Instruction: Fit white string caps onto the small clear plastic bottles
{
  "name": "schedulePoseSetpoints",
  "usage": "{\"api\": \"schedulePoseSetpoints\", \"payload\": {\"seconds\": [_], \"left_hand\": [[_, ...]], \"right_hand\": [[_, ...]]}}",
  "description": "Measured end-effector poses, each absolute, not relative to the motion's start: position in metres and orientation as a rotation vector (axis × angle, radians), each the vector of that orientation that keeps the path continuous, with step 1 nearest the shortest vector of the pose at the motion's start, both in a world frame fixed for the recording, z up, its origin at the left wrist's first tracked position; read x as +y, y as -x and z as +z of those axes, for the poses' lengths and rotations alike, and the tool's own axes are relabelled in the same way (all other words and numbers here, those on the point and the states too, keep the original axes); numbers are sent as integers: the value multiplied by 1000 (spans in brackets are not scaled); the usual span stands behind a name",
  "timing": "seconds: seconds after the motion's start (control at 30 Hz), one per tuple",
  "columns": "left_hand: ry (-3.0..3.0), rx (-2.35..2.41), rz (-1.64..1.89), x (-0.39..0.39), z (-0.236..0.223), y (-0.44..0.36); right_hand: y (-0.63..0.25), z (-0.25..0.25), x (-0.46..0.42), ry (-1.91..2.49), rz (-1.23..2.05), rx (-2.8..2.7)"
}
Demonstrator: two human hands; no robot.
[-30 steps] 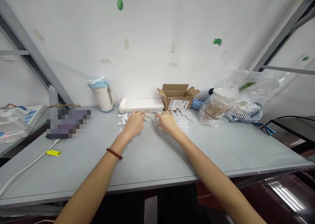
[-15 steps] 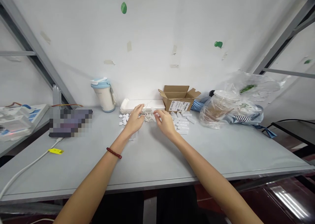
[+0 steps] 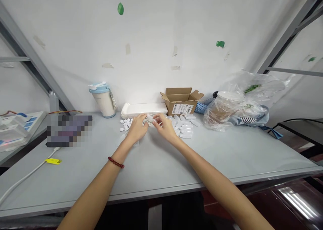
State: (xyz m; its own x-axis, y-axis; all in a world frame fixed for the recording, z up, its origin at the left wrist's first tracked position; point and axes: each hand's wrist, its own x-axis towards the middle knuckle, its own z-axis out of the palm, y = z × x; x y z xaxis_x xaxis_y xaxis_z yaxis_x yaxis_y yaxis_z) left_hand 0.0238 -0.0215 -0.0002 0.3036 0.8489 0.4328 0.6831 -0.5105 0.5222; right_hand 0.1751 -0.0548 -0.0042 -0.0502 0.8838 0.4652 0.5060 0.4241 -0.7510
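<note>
A small clear plastic tube (image 3: 151,118) is pinched between the thumb and fingers of my right hand (image 3: 165,127), tilted toward my left hand. My left hand (image 3: 137,127) is closed at the tube's far end; its fingertips are partly hidden, so what they grip is unclear. Behind and below the fingers lies some white string (image 3: 149,123), mostly covered by my hands. Small white caps (image 3: 124,124) are scattered just left of my left hand. To the right of my right hand lie several clear tubes with white ends (image 3: 186,130).
A white foam tray (image 3: 145,108) lies by the wall, beside an open cardboard box (image 3: 179,103). A blue-lidded tumbler (image 3: 104,100) stands at left, near a blurred dark device (image 3: 69,130) with a white cable (image 3: 30,176). Plastic-wrapped items (image 3: 223,110) sit at right.
My hands have come together, and the clear tube now spans the gap between them. The white strand that showed raised at my left fingers is no longer visible there. The view has shifted slightly.
</note>
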Motion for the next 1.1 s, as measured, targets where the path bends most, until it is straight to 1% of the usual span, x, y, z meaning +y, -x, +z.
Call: {"api": "schedulePoseSetpoints", "payload": {"seconds": [0.2, 0.33, 0.5, 0.73, 1.1], "left_hand": [[-2290, 1402, 1070, -28, 3, -28], [-2380, 1369, 1135, -31, 4, -29], [-2519, 1275, 1196, -34, 3, -31], [-2648, 1194, 1217, -40, 6, -32], [-2725, 1073, 1209, -42, 8, -33]], "right_hand": [[-175, -6, -54, 1252, 572, -1669], [-176, -6, -54, 1284, 611, -1657], [-176, -3, -55, 1327, 611, -1685], [-177, -3, -54, 1268, 620, -1691], [-181, -1, -53, 1313, 580, -1591]]}}
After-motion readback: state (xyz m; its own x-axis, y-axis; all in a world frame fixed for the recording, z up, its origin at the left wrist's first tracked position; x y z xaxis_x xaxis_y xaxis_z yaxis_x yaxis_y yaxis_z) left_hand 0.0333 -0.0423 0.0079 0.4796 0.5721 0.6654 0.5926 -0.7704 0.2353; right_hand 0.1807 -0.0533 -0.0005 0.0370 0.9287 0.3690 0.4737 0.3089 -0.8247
